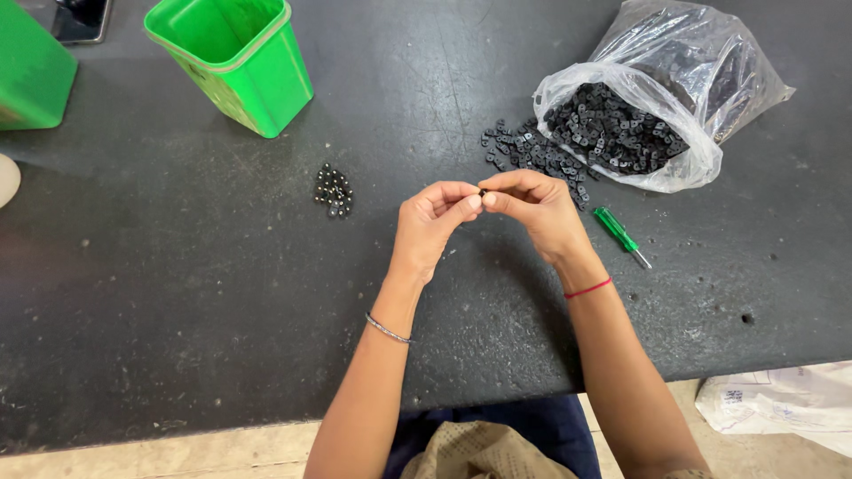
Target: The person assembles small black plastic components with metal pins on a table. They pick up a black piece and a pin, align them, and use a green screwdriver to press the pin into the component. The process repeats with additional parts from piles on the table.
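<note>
View: head camera, looking down on a dark worktable point(177, 293).
Left hand point(432, 222): closed, thumb and forefinger pinching a small black part point(483, 192); metal bangle on the wrist.
Right hand point(537, 208): closed, fingertips pinching the same part from the other side; red thread on the wrist.
Part location: frame centre, held between both hands just above the table.
Handling (judgement): looks light, rigid and tiny; easy to drop, so best held by its edges with the fingertips.
2 o'clock: clear plastic bag point(674, 98) full of black parts, with a spill of loose parts point(528, 153) at its mouth.
9 o'clock of hands: small heap of dark round pieces point(334, 191).
3 o'clock: green-handled screwdriver point(619, 235) lying flat.
11 o'clock: green plastic bin point(232, 58), tilted; contents not visible.
</note>
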